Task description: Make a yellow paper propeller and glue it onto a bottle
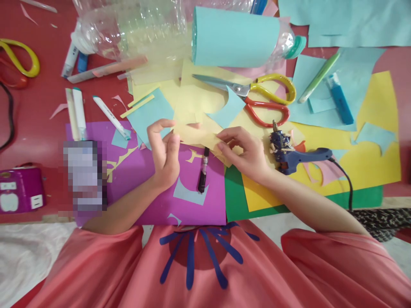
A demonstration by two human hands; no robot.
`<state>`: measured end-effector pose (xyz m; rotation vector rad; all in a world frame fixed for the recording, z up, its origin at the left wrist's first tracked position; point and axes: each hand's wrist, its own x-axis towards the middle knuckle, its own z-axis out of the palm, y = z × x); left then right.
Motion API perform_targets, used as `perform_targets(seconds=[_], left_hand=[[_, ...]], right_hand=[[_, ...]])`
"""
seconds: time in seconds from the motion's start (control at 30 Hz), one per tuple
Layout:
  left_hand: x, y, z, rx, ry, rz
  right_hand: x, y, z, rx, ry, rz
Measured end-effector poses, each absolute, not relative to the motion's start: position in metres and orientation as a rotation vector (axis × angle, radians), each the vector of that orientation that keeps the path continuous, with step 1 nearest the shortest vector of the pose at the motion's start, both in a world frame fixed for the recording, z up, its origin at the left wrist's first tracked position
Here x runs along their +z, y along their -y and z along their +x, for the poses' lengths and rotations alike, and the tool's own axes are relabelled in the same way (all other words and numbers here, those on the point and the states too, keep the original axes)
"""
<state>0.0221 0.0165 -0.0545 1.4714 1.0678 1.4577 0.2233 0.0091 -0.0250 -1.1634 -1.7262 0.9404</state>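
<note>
Between my hands a strip of pale yellow paper is held up over the table. My left hand pinches its left end between thumb and fingers. The right end sits in the fingertips of my right hand. Under the strip, a black pen lies on purple paper, near a light blue paper scrap. Just beyond my hands rest scissors with one yellow and one red handle. To the right of my right hand lies a dark blue glue gun with a cord.
A plastic bottle wrapped in light blue paper lies at the back beside a large clear bottle. Several markers, including one white marker, are at the left. A pixelated phone-like object and a purple case lie further left.
</note>
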Motion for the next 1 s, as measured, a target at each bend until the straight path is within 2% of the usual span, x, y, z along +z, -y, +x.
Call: perform_targets(seconds=[0.13, 0.27, 0.43, 1.0], left_hand=[[-0.045, -0.019, 0.027, 1.673, -1.009, 1.479], [-0.036, -0.019, 0.027, 1.457, -0.936, 1.348], [-0.033, -0.019, 0.025, 1.171, -1.087, 1.649], [-0.031, -0.018, 0.024, 1.165, -1.064, 1.907]], right_hand=[[-0.027, -0.008, 0.223, 0.778, 1.802, -1.114], [-0.027, -0.008, 0.223, 0.681, 1.829, -1.042], [-0.027, -0.009, 0.225, 0.598, 1.888, -0.974], [-0.025, -0.010, 0.223, 0.497, 1.981, -0.856]])
